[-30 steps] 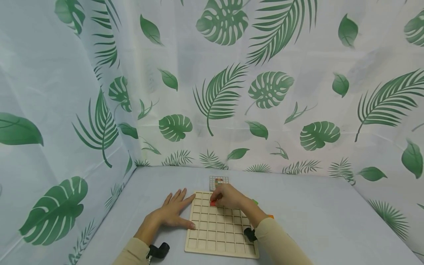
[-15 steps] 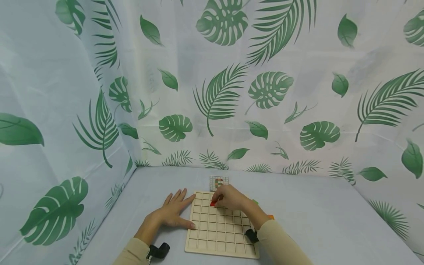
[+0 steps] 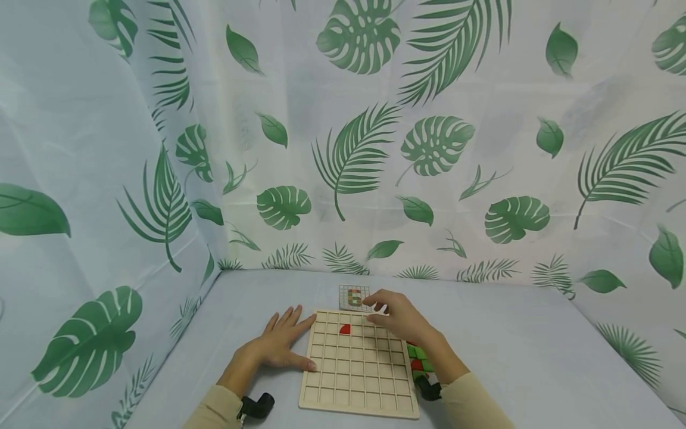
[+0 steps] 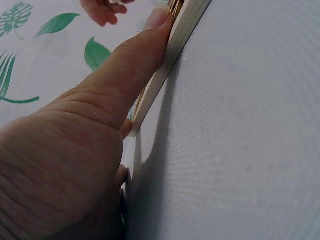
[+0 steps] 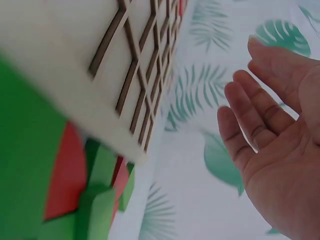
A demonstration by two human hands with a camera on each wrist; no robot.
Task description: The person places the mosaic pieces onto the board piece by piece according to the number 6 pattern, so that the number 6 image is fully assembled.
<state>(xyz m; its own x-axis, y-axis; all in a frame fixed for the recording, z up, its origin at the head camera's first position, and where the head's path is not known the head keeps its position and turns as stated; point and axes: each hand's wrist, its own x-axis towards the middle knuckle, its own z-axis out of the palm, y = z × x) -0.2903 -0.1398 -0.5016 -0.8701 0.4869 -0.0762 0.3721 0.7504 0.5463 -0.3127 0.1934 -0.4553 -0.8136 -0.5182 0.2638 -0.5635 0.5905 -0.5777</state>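
Note:
A wooden grid board (image 3: 351,369) lies on the table, with one red quarter-round tile (image 3: 345,329) in a cell near its far edge. My left hand (image 3: 281,344) is spread flat at the board's left side, the thumb resting on the rim; the left wrist view shows that thumb (image 4: 135,60) against the board's edge. Above the far right part of the board hovers my right hand (image 3: 398,316), fingers loosely bent and holding nothing. In the right wrist view the same hand (image 5: 280,110) shows apart from the board, its fingers extended.
Green and red tiles (image 3: 418,357) lie along the board's right side, partly hidden by the right forearm. A small pattern card (image 3: 354,297) with a coloured figure on a grid lies just beyond the board. Leaf-printed cloth (image 3: 354,149) stands behind and to the sides.
My right hand has let go of the red tile, which stays in its cell, and has moved right and up. More of the card and the side tiles shows. The left hand keeps still.

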